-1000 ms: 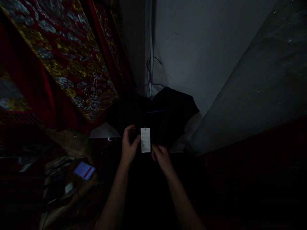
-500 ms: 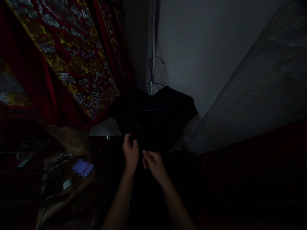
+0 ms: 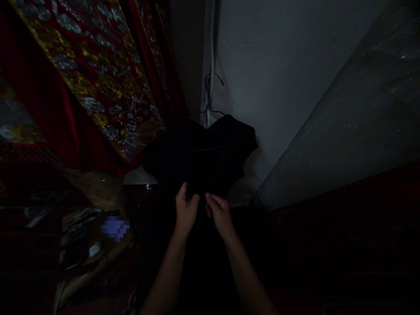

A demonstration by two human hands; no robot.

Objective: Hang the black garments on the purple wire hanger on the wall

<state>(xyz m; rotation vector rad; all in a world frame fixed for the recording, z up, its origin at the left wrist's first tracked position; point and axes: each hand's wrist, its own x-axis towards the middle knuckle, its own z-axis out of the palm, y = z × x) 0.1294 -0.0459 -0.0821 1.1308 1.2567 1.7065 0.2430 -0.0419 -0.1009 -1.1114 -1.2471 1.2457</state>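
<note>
Left hand [image 3: 186,214] and right hand [image 3: 223,217] near, side by side, slightly apart, fingers bent; can't tell if cloth is pinched. Garment [image 3: 234,138] just beyond, centre, on hanger [image 3: 208,108]. Probably light, soft, limp; likely best held at shoulders.

Purple hanger [image 3: 209,107]: we see the black garment [image 3: 241,135] on it.
Dim surface [image 3: 101,265]: we make out a small white object [image 3: 95,250] near a blurred bluish object [image 3: 114,228].
</note>
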